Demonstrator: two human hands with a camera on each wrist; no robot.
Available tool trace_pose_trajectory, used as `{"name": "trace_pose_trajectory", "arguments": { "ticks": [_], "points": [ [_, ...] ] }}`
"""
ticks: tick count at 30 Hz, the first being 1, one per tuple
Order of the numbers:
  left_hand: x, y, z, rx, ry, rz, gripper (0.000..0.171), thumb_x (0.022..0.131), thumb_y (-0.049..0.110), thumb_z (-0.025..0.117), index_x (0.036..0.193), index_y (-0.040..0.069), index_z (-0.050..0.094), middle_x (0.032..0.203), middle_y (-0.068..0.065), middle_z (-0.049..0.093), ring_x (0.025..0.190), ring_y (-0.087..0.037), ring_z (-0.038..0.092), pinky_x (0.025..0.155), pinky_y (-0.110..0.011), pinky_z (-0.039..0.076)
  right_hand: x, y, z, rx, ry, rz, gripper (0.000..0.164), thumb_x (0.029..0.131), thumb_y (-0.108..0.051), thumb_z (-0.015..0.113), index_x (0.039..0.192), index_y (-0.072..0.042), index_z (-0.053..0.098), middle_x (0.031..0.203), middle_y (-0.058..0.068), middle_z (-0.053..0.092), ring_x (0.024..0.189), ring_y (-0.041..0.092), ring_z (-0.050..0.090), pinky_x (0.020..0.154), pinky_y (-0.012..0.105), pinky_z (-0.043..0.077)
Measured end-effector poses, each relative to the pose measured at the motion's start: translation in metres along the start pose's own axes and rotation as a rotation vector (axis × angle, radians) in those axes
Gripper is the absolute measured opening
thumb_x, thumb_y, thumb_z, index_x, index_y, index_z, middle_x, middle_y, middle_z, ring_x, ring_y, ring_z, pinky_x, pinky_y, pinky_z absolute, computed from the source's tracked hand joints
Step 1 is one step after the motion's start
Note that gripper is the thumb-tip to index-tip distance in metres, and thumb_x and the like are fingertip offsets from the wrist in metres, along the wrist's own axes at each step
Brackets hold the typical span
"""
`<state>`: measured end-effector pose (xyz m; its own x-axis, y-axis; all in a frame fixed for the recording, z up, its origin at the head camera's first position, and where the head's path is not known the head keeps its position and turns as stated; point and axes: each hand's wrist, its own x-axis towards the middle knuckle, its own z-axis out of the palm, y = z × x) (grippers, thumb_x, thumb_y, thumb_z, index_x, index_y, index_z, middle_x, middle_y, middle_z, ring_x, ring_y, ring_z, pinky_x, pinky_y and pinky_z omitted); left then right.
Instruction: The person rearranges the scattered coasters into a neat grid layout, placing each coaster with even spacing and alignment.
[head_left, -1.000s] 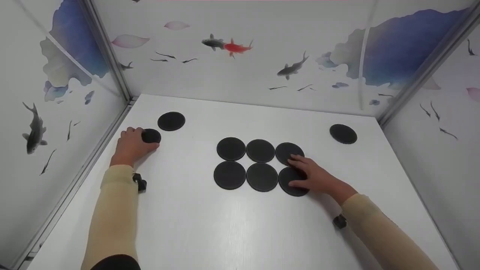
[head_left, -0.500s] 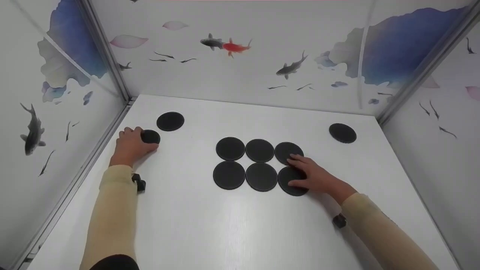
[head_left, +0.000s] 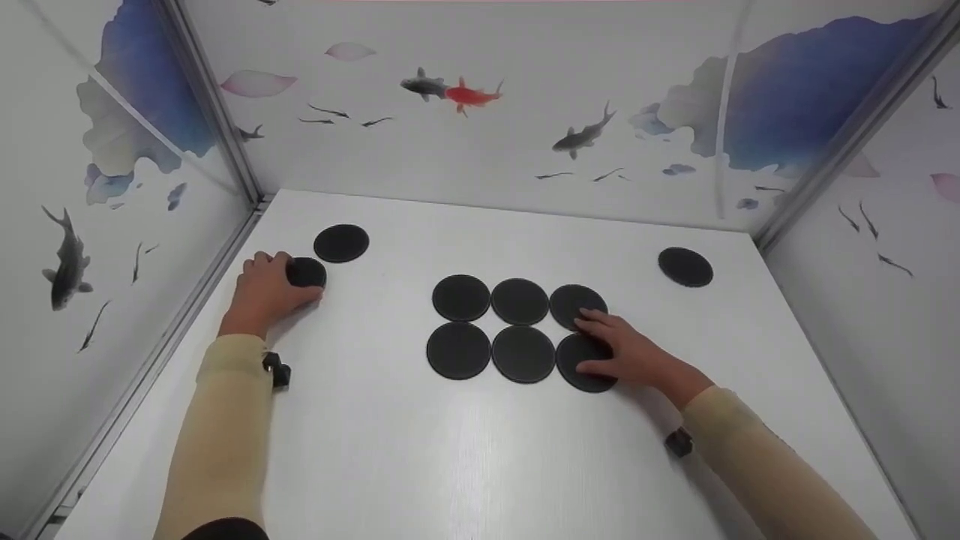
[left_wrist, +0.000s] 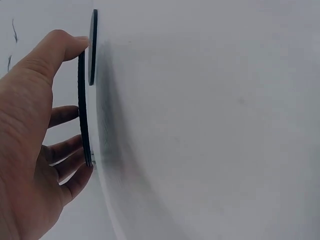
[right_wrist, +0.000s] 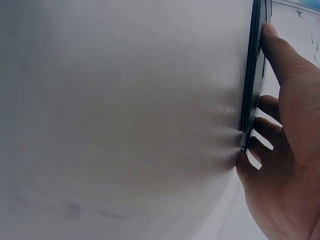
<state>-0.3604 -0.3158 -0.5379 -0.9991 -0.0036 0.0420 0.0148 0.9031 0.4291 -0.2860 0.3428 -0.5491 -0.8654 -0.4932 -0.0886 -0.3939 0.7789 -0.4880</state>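
Observation:
At the far left my left hand (head_left: 266, 289) grips a round black coaster (head_left: 307, 273) by its rim, thumb on the near side. In the left wrist view this coaster (left_wrist: 83, 110) appears edge-on between thumb and fingers, slightly off the white surface. My right hand (head_left: 634, 352) rests with spread fingers on the right end of a two-row block of black coasters. Its thumb lies on the near right coaster (head_left: 579, 371), and its fingertips touch the far right coaster (head_left: 571, 300). The right wrist view shows these coasters (right_wrist: 252, 70) edge-on, flat on the table.
Two coasters lie apart from the block: one (head_left: 341, 243) just beyond my left hand, another (head_left: 685, 267) at the far right. The block's left coasters (head_left: 458, 350) touch their neighbours. White panels with painted fish (head_left: 472, 94) enclose the white table (head_left: 420, 465) at back and sides.
My left hand and its coaster hold nearly still at first, then shift slightly to the right. The right hand and the block of coasters stay in place.

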Motion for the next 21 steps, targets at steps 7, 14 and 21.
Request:
{"name": "trace_pose_trajectory", "arguments": {
  "ticks": [7, 14, 21],
  "points": [
    [0.000, 0.009, -0.001, -0.027, -0.021, 0.017, 0.093, 0.093, 0.057, 0.079, 0.153, -0.006, 0.048, 0.146, -0.036, 0.041, 0.131, -0.053, 0.040, 0.109, -0.073, 0.040, 0.000, 0.000, 0.000, 0.010, 0.015, 0.000, 0.089, 0.098, -0.051, 0.084, 0.168, -0.011, 0.047, 0.179, 0.014, 0.031, 0.164, 0.044, 0.027, 0.129, 0.063, 0.030],
    [-0.008, 0.023, 0.004, -0.062, -0.048, 0.045, 0.094, 0.093, 0.060, 0.080, 0.156, -0.002, 0.049, 0.148, -0.033, 0.043, 0.134, -0.050, 0.042, 0.112, -0.071, 0.043, 0.000, -0.001, -0.001, 0.010, 0.019, -0.011, 0.091, 0.098, -0.052, 0.085, 0.168, -0.009, 0.047, 0.179, 0.015, 0.031, 0.164, 0.044, 0.027, 0.129, 0.063, 0.029],
    [-0.015, 0.044, 0.005, -0.077, -0.052, 0.093, 0.089, 0.092, 0.058, 0.083, 0.154, 0.001, 0.052, 0.151, -0.032, 0.043, 0.137, -0.048, 0.042, 0.115, -0.069, 0.042, 0.001, -0.001, 0.000, 0.019, 0.015, -0.015, 0.091, 0.097, -0.052, 0.085, 0.168, -0.008, 0.047, 0.179, 0.015, 0.031, 0.164, 0.044, 0.027, 0.129, 0.063, 0.029]
  ]
}}
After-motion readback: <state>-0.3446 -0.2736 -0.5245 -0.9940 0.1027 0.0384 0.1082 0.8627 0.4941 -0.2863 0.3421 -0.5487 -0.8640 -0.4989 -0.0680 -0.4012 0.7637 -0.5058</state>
